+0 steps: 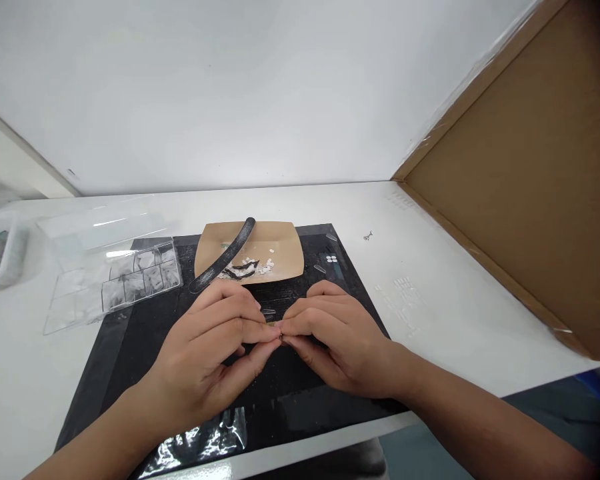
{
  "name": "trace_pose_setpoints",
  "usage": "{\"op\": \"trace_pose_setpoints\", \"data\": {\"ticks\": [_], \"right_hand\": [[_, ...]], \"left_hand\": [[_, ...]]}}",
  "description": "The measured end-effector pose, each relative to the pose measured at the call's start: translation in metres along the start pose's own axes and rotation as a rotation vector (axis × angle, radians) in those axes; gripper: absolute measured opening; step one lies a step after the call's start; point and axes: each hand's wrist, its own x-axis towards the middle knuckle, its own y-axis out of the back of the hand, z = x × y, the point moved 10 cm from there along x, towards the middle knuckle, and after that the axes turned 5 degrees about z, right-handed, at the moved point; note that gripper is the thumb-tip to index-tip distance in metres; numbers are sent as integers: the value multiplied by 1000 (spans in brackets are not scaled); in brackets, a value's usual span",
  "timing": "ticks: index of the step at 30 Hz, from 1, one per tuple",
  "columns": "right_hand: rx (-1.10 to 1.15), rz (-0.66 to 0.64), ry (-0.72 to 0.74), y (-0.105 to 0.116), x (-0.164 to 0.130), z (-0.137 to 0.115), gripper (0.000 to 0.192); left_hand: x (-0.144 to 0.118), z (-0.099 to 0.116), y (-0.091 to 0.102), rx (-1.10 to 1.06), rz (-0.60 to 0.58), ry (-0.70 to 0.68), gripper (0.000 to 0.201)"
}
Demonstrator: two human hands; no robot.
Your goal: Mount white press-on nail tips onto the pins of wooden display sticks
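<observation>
While both hands meet above the black mat (135, 363), the left hand (205, 357) and the right hand (353, 340) each have thumb and forefinger narrowed to a pinch, tip to tip, on a small yellowish piece (271, 324), which lies between them and is mostly hidden. Just beyond the hands, a tan tray (291, 241) bears white fragments (267, 267); a curved dark file (229, 253) lies across its left side. Farther left sits a clear compartment box (141, 299) with pale contents.
</observation>
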Motion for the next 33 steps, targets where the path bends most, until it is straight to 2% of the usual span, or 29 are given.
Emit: {"op": "trace_pose_setpoints", "data": {"ticks": [6, 12, 24, 28, 33], "right_hand": [[114, 4, -111, 1, 1, 9, 9], [242, 9, -236, 3, 1, 16, 12], [523, -18, -438, -7, -5, 26, 10], [491, -43, -390, -9, -5, 20, 10], [327, -47, -215, -6, -1, 11, 9]], "left_hand": [[-1, 9, 2, 66, 58, -33, 26], [-4, 3, 2, 9, 65, 20, 28], [-2, 3, 10, 27, 112, 14, 27], [0, 3, 11, -19, 104, 31, 19], [3, 1, 7, -114, 14, 43, 14]]}}
